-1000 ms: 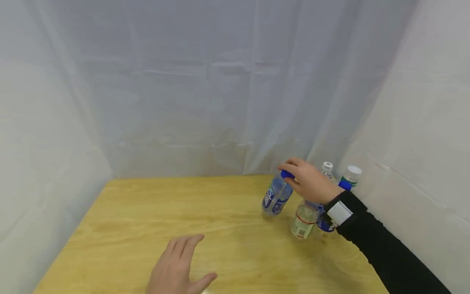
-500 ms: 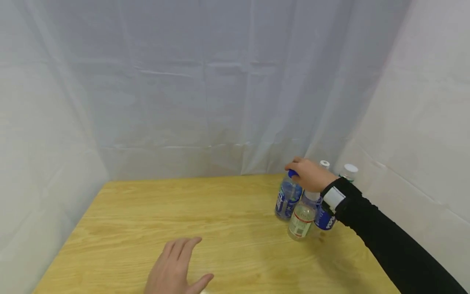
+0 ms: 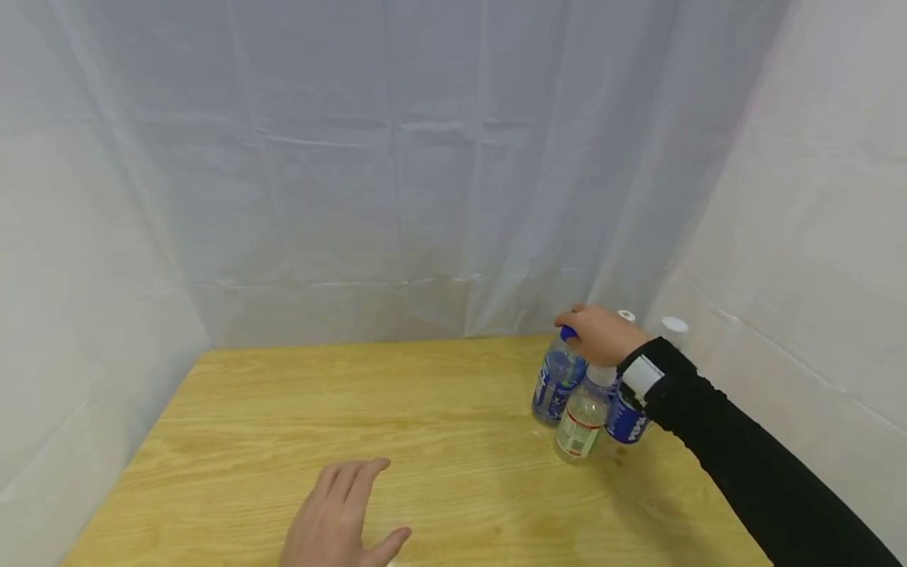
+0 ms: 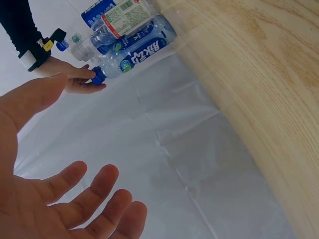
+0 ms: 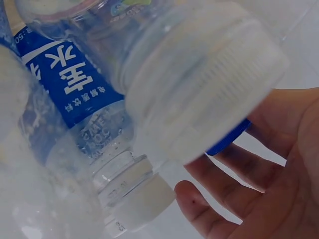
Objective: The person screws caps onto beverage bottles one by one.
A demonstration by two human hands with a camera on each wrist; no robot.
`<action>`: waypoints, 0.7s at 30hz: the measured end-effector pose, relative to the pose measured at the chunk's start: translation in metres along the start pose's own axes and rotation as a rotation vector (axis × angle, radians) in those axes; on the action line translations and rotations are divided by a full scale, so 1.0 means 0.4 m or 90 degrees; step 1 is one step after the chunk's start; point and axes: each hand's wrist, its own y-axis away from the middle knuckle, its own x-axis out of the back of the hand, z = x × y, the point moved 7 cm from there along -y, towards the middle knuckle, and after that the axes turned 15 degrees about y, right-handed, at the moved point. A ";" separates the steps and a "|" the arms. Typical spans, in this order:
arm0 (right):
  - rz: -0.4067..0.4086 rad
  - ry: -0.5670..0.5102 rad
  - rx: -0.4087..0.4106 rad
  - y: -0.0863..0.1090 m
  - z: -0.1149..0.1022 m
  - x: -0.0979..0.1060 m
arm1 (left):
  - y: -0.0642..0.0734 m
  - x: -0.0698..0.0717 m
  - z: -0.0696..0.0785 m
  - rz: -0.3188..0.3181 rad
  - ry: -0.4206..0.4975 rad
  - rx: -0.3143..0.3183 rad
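My right hand (image 3: 605, 335) pinches the blue cap (image 3: 568, 334) of a clear plastic bottle with a blue label (image 3: 555, 387), which stands on the table. In the right wrist view the fingers lie partly behind a large whitish bottle cap (image 5: 219, 84), with a bit of the blue cap (image 5: 230, 138) showing beyond it. Close in front stands a bottle with a pale green label (image 3: 579, 431). My left hand (image 3: 333, 516) is held over the front of the table, fingers apart and holding nothing; the left wrist view shows its spread fingers (image 4: 94, 199).
Beside them is another bottle with a dark blue label (image 3: 627, 419), partly under my right wrist. Behind my right arm rise white-capped bottles, one white cap (image 3: 674, 324) at the right. White sheeting (image 3: 354, 197) closes off the back and sides of the wooden table (image 3: 319, 409).
My right hand has moved the blue-capped bottle rightward, up to the other bottles, and the bottle has come more upright. In the last half second it has hardly moved. The left hand stays in place.
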 end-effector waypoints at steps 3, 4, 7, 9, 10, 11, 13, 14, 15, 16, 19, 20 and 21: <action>0.002 0.007 -0.002 -0.002 0.000 -0.002 | -0.001 -0.003 -0.002 -0.003 -0.003 0.011; 0.005 0.014 -0.005 -0.001 0.001 -0.002 | -0.003 -0.004 -0.003 -0.005 -0.003 0.017; 0.033 0.045 -0.010 0.004 -0.003 0.011 | -0.011 -0.009 -0.012 -0.025 0.005 0.051; 0.059 0.070 -0.010 0.008 -0.014 0.026 | -0.021 -0.015 -0.024 -0.052 0.013 0.089; 0.073 0.075 -0.012 0.011 -0.022 0.036 | -0.029 -0.017 -0.032 -0.066 0.015 0.109; 0.090 0.080 -0.010 0.012 -0.032 0.046 | -0.039 -0.020 -0.042 -0.080 0.018 0.127; 0.120 0.069 -0.007 0.011 -0.058 0.064 | -0.061 -0.026 -0.065 -0.101 0.027 0.159; 0.134 0.054 -0.006 0.008 -0.073 0.072 | -0.073 -0.028 -0.078 -0.106 0.032 0.170; 0.145 0.034 -0.004 0.004 -0.088 0.078 | -0.087 -0.030 -0.092 -0.109 0.034 0.178; 0.154 0.016 -0.002 -0.003 -0.102 0.081 | -0.103 -0.033 -0.105 -0.109 0.038 0.179; 0.159 -0.042 -0.004 -0.032 -0.138 0.072 | -0.149 -0.048 -0.149 -0.108 0.036 0.185; 0.154 -0.060 -0.007 -0.044 -0.146 0.064 | -0.164 -0.056 -0.165 -0.111 0.032 0.189; 0.147 -0.077 -0.012 -0.055 -0.153 0.054 | -0.178 -0.064 -0.180 -0.114 0.029 0.194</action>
